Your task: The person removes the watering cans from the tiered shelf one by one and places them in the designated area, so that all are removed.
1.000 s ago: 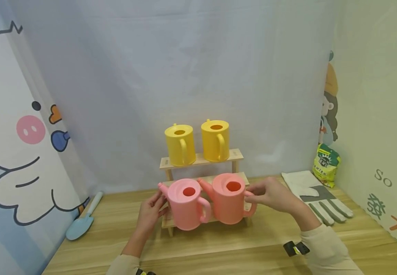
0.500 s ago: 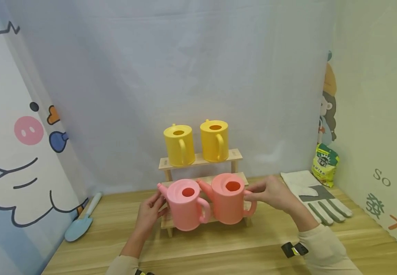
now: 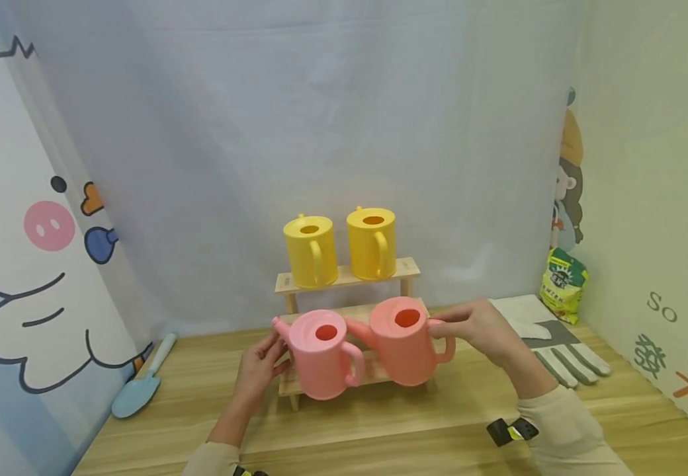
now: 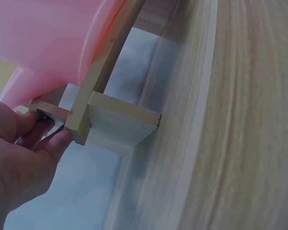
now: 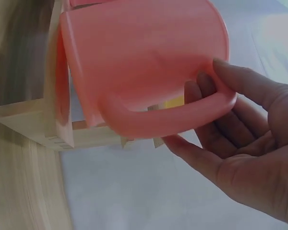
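Note:
My right hand holds the coral watering can by the top of its handle. In the right wrist view this can is slightly tilted over the wooden stand, with fingers curled through the handle. A light pink watering can stands to its left on the lower step, spout pointing left. My left hand is at the left end of that step, beneath the spout. In the left wrist view its thumb and fingers grip the end of the wooden stand.
Two yellow watering cans stand on the stand's top step. A light blue trowel lies at the left of the table. Gloves and a green-and-yellow bag are at the right, near the printed side curtain.
My right hand has shifted the coral watering can a little to the right and tilted it. My left hand and the pink can have stayed in place.

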Tool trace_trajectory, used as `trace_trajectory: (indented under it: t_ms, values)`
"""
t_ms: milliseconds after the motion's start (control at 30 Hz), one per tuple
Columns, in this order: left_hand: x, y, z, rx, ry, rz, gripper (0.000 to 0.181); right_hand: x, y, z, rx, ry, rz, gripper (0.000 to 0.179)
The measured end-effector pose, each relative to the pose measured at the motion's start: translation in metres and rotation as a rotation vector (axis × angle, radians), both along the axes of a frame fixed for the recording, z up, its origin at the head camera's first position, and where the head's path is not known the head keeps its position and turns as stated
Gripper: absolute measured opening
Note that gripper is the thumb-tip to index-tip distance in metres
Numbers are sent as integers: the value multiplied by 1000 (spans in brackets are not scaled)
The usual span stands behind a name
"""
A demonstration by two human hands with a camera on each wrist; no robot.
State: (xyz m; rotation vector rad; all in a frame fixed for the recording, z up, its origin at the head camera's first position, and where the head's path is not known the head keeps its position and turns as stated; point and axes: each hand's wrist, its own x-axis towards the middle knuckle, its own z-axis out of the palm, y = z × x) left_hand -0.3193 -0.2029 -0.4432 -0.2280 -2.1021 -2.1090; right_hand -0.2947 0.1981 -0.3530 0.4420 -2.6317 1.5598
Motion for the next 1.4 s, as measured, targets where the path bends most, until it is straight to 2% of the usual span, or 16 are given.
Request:
trace_trajectory:
  t_ms: [367, 467, 700, 800, 1000, 1167, 1400]
  values:
    - [1, 0, 0, -14, 4, -3, 43, 5, 20, 13, -81, 1, -44, 42]
    - [0, 0, 0, -14, 1, -1, 43, 9, 29, 18, -118, 32, -26, 39]
    - [-1, 0, -1, -4, -5, 4, 43, 20, 49, 31, -172, 123, -49, 33]
    - [-1, 0, -1, -1, -10, 9, 43, 23, 57, 36, -220, 173, -46, 24]
    - [-1, -1, 0, -7, -12, 13, 43, 31, 72, 43, -303, 204, -58, 12]
    - [-1, -2, 0, -1, -15, 8, 43, 34, 78, 45, -317, 193, -85, 14]
    - [0, -1, 0, -3, -11, 3, 44, 30, 84, 43, -446, 200, -97, 8]
